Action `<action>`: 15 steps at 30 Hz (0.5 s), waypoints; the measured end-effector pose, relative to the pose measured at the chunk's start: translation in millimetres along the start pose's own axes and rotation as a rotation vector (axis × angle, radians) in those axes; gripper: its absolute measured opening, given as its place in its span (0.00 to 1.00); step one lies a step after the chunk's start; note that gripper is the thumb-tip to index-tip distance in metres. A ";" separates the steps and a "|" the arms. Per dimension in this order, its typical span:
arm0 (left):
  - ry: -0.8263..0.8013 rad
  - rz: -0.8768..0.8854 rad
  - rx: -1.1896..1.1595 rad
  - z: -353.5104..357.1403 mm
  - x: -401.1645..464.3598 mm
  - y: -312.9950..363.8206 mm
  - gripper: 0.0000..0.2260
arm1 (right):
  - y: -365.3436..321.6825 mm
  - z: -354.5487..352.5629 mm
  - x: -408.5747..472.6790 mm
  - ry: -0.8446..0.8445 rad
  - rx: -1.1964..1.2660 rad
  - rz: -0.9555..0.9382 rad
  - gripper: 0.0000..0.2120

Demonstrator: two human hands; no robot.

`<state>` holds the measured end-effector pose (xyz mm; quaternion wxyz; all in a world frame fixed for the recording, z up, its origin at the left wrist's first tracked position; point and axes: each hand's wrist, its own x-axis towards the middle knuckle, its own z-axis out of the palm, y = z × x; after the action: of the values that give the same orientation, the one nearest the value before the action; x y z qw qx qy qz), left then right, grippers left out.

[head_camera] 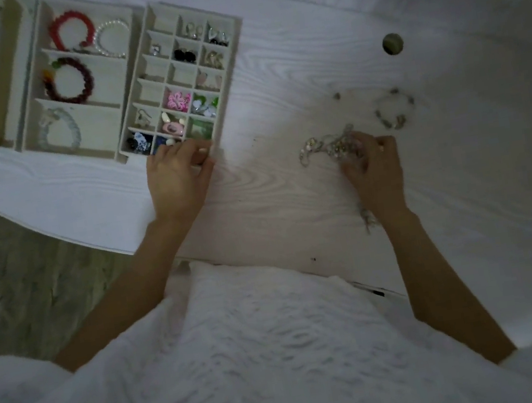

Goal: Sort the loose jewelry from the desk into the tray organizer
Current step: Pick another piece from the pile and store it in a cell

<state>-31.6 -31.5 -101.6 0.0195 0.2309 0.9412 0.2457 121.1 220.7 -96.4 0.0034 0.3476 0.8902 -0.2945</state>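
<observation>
Head-camera view looked down on a pale, wood-grained white desk (274,200). At its far left stood a cream tray organizer with many small square compartments (235,68), its long axis running from the near-left toward the far-right, tilted a little against the desk's edge. Most of its cells held small pieces: a pink flower-shaped ornament (177,100), a pair of black round earrings (184,54), and green and white bits beside the flower. Touching it on the left sat a second cream tray with wide compartments (37,114), holding a bright red beaded bracelet (70,30), a white pearl bracelet (112,38), a dark red beaded bracelet (70,80) and a pale translucent bracelet (60,128).

The left hand (178,176) lay on the small-cell organizer's near corner, fingers curled over the rim and thumb against its outer wall, gripping the tray.

Well to the right, a tangled heap of silvery loose chains and charms (325,147) lay on the bare desk, stretched roughly left to right. The right hand (373,164) pressed down on its right end with bent fingers, pinching at the strands; blur hid which piece. Beyond it lay a thin chain bracelet with pale stones (394,111), curled in a loose ring, and farther off a small round olive knob-like object (392,43).
</observation>
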 end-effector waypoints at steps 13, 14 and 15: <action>0.039 -0.058 -0.057 5.5 -3.9 1.9 0.07 | -14.2 14.8 19.8 0.064 -0.291 -0.510 0.03; 0.042 -0.065 -0.056 5.4 -4.4 2.2 0.07 | -14.9 14.9 21.5 0.058 -0.287 -0.531 0.03; 0.043 -0.069 -0.056 5.7 -4.7 2.3 0.07 | -16.2 14.7 24.1 0.058 -0.288 -0.566 0.03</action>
<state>-25.6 -29.2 -105.9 0.0144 0.1924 0.9416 0.2761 89.9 218.4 -105.2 -0.0549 0.0904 0.9838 -0.1447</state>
